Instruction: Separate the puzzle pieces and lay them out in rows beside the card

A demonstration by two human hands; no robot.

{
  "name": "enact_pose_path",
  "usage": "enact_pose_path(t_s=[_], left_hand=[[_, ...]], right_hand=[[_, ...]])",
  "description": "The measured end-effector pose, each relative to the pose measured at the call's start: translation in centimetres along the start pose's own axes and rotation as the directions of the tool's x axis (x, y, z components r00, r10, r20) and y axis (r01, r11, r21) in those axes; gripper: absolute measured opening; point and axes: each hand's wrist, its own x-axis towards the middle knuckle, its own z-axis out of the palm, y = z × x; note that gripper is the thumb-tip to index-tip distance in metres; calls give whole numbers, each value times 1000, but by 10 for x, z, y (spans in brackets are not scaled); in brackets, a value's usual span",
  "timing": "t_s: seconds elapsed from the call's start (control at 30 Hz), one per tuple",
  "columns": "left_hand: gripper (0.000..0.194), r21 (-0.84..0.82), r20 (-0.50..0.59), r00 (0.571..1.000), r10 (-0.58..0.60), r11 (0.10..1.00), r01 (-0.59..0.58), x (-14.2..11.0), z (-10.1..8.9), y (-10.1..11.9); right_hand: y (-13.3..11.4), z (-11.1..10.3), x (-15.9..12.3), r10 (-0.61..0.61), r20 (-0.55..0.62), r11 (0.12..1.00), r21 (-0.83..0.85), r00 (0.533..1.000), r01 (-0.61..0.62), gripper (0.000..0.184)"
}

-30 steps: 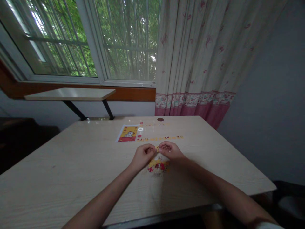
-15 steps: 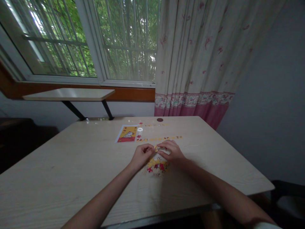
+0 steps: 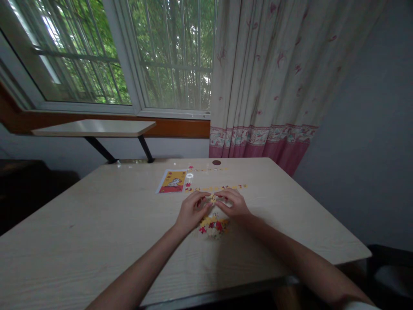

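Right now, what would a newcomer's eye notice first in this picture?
Mid-picture, the left hand and right hand nearly meet at a small yellow piece, with a heap of colourful pieces nearer the viewer. Beyond them, leftward, lies a yellow-and-red picture card. A bright barred window spans the upper left.

The single head camera looked forward and down from the wearer's head, set above and behind both hands. The left hand (image 3: 192, 211) and right hand (image 3: 235, 206) appeared below mid-frame, small within a wide field, at moderate range. Coverage ran from the tabletop (image 3: 129, 224) around the hands to the barred window (image 3: 177, 56) beyond the left and the floral curtain (image 3: 258, 86) beyond the right.
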Motion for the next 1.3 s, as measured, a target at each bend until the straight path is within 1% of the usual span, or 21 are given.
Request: enact_pose_path(t_s=[0.1,0.23,0.33,0.47,0.57,0.63,0.73,0.8,0.9,0.93,1.0,1.03,1.1,1.17,1.23,1.3], left_hand=[[17,17,8,1000,23,1000,-24,0,-1,1],[17,34,32,999,22,999,-23,1,-2,3],[17,38,56,998,29,999,-31,2,-3,4],[19,42,66,997,26,999,-29,1,-5,5],[19,55,77,996,35,998,-39,0,-4,4],[21,69,84,996,34,997,-40,0,-2,2],[26,99,84,996,16,995,-24,0,-1,-1],[23,123,99,995,16,992,-28,0,-4,-3],[17,165,186,981,59,982,-90,0,-11,-6],[17,179,222,972,80,976,-121,0,-14,-6],[17,209,270,956,111,963,-171,0,-19,-7],[17,224,279,953,120,957,-186,0,-21,-8],[17,253,282,951,124,947,-199,1,-23,-9],[18,272,281,952,122,941,-201,1,-24,-10],[18,282,282,952,119,938,-200,1,-25,-11],[19,286,280,953,112,938,-194,1,-25,-12]], right_hand=[[-2,-1,0,-23,6,1000,-4,1000,23,21],[-3,-2,1,-51,9,999,-14,999,51,23],[-4,-4,2,-60,-2,998,-28,998,60,21],[-4,-4,2,-61,16,997,-43,998,61,21],[-3,-4,1,-50,32,997,-58,998,52,21],[-1,-5,1,-30,64,997,-67,997,34,21],[6,-13,5,22,121,997,-78,992,-12,22],[18,-23,8,65,150,995,-84,987,-53,23],[48,-48,10,178,171,981,-105,969,-161,24],[61,-57,8,247,160,967,-112,956,-231,25],[88,-74,3,404,126,913,-121,906,-390,29],[101,-82,-1,455,112,888,-134,883,-441,31],[121,-94,-9,514,139,855,-161,847,-493,32],[135,-101,-15,546,193,836,-189,815,-515,31],[141,-103,-18,551,254,833,-224,795,-506,30],[142,-103,-18,545,290,836,-260,787,-483,29]])
